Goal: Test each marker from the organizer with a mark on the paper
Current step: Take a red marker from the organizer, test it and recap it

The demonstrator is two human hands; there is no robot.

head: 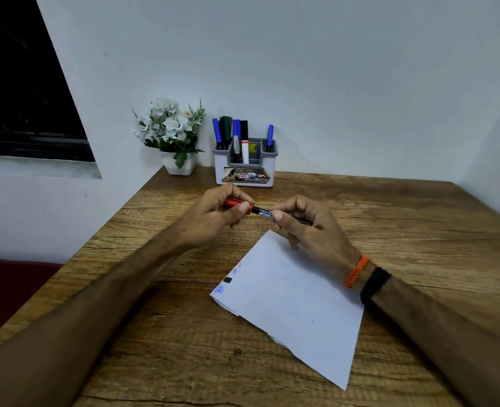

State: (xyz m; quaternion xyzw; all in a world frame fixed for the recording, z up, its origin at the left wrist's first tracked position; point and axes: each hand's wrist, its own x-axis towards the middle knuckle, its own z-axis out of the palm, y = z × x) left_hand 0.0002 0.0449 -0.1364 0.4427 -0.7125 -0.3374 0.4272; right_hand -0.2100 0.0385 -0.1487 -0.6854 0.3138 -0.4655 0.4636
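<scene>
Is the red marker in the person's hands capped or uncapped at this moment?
Capped. The red cap, gripped by the left hand, sits flush against the marker barrel held by the right hand; no tip shows.

Readable print on the organizer's front label

The sticker [246, 176] on the front of the organizer [222, 168] shows the number "42" in a small red-edged box and, to its right, white letters that read "OP" before being cut off. The marker [261, 212] held between the hands bears a strip of print too small to read.
</scene>
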